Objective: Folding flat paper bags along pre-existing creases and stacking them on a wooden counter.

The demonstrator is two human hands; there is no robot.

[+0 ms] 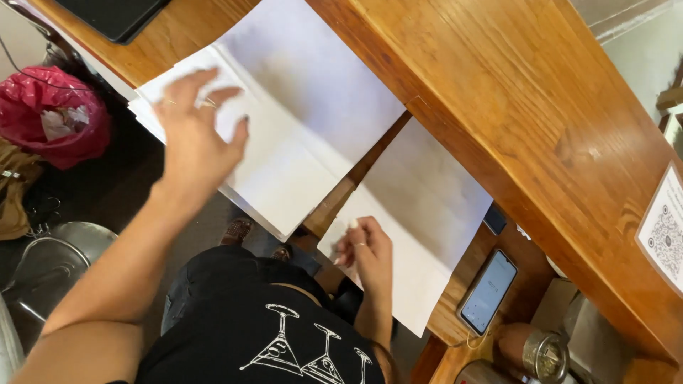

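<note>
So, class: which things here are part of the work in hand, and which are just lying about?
In hand:
left hand over paper stack
right hand on single sheet

Lying about:
phone
red bag
jar
dark tablet

We see a black short-sleeved top [284,341] printed with white line drawings of stemmed cocktail glasses, dark trousers [206,277], bare forearms, and thin rings on fingers of the left hand [196,146] and right hand [366,249].

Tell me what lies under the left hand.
The left hand hovers over a stack of white paper overhanging the wooden counter. Several sheet edges show beneath; what lies under the stack is covered.
</note>
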